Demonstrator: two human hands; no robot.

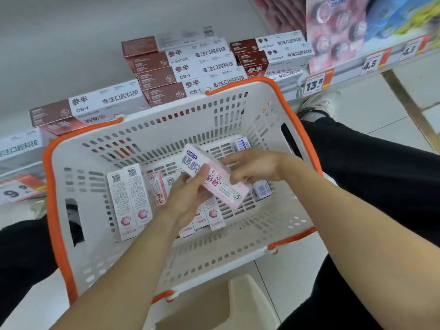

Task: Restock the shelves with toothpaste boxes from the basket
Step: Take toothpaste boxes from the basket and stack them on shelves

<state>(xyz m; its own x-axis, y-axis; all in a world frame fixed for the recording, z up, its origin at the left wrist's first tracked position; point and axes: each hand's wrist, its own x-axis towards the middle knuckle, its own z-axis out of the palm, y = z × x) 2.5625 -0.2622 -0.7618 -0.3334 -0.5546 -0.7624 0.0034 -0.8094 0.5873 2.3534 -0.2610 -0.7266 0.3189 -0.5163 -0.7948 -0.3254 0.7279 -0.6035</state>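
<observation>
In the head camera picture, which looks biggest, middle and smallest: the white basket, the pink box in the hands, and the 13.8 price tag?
1. Basket, far the biggest.
2. Pink box, held in both hands.
3. 13.8 price tag, which sits farther away, so this last ranking is unsure.

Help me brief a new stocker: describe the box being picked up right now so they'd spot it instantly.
Look inside the white basket with orange handles. Both hands, left hand and right hand, hold one pink toothpaste box above the others. It alone is lifted and slanted; the rest lie flat.
</observation>
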